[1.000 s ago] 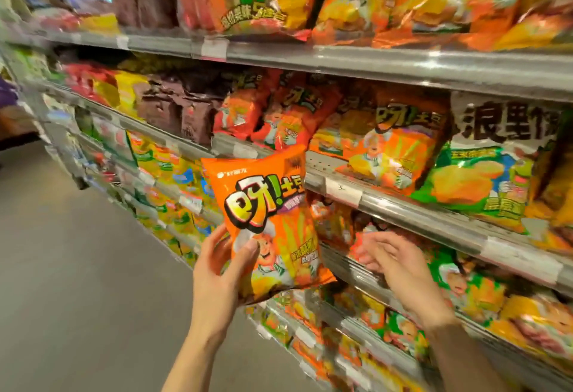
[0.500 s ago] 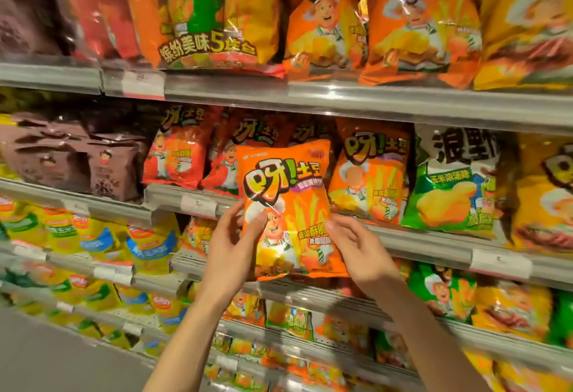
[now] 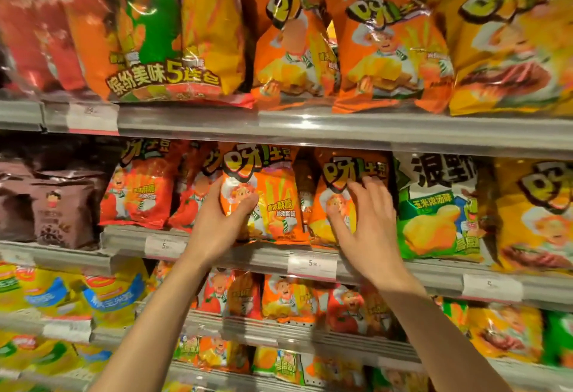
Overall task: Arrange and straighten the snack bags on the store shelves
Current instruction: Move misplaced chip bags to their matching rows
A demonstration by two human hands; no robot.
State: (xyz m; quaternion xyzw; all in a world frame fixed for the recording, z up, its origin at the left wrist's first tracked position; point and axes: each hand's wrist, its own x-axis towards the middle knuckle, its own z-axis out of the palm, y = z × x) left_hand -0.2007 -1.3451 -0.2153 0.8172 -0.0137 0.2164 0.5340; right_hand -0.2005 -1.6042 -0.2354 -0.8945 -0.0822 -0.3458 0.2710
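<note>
An orange snack bag (image 3: 273, 199) with a cartoon chef stands upright on the middle shelf (image 3: 248, 255). My left hand (image 3: 220, 221) grips its lower left edge, thumb across the front. A second orange bag (image 3: 338, 180) of the same kind stands just to its right. My right hand (image 3: 369, 224) rests on that bag's front, fingers spread and lightly bent. A narrow dark gap separates the two bags.
Red bags (image 3: 139, 187) and brown packs (image 3: 62, 205) stand to the left, a green bag (image 3: 437, 211) and a yellow bag (image 3: 533, 214) to the right. Bigger bags (image 3: 387, 50) fill the shelf above. More small bags line the lower shelves (image 3: 279, 329). Price tags (image 3: 311, 264) hang on the shelf edge.
The orange bag has gone from in front of the shelf up into the row on the middle shelf. My right hand left it and now lies on the neighbouring bag.
</note>
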